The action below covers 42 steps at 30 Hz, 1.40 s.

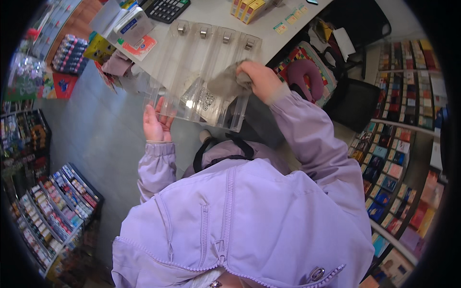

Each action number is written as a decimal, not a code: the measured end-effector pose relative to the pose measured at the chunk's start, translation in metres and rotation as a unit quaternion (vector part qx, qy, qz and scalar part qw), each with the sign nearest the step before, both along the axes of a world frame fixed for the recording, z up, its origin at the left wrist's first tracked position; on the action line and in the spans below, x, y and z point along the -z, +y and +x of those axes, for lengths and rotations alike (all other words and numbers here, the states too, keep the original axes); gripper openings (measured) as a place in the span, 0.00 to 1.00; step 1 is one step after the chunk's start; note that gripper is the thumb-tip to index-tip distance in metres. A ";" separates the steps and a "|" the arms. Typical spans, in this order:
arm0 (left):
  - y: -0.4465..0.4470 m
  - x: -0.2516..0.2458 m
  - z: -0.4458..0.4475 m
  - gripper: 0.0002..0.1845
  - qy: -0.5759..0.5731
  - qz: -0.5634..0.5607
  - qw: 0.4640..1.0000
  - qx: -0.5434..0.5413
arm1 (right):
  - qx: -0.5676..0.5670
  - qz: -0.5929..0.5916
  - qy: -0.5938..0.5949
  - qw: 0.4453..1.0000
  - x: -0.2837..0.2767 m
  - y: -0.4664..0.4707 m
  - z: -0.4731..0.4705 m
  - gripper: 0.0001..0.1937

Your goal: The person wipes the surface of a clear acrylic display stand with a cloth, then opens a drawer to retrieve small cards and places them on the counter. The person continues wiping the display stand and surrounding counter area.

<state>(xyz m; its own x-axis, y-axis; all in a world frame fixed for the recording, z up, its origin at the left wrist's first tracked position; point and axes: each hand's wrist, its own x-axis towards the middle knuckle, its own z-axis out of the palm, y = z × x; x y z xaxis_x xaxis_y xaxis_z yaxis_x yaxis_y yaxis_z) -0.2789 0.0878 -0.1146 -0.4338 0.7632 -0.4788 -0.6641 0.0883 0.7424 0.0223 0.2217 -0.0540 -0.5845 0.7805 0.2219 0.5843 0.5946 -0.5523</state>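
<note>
A clear plastic display tray with parallel channels and metal-fitted ends lies partly on the white counter, its near end sticking out past the counter's edge. Under that near corner my left hand is turned palm up, fingers against the plastic, steadying it. My right hand grips a crumpled grey-brown cloth, blurred, over the tray's right side. Through the clear plastic a printed code shows; whether it is on or below the tray I cannot tell.
On the counter are a black calculator, a white device, yellow boxes and price tags. At right, a black chair and a purple neck pillow stand near packed shelves. More stocked racks are at left.
</note>
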 end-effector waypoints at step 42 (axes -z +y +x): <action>0.195 -0.084 0.188 0.31 0.820 0.059 0.353 0.447 | -0.179 0.079 0.014 0.980 0.021 0.157 0.071 0.18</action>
<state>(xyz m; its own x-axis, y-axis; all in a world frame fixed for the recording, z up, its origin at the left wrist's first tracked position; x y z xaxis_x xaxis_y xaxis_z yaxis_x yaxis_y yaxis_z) -0.0904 0.2825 -0.0302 0.3848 0.9190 -0.0852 0.9212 -0.3767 0.0974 0.0938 0.3791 -0.0752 -0.8070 0.4801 0.3440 0.3077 0.8389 -0.4490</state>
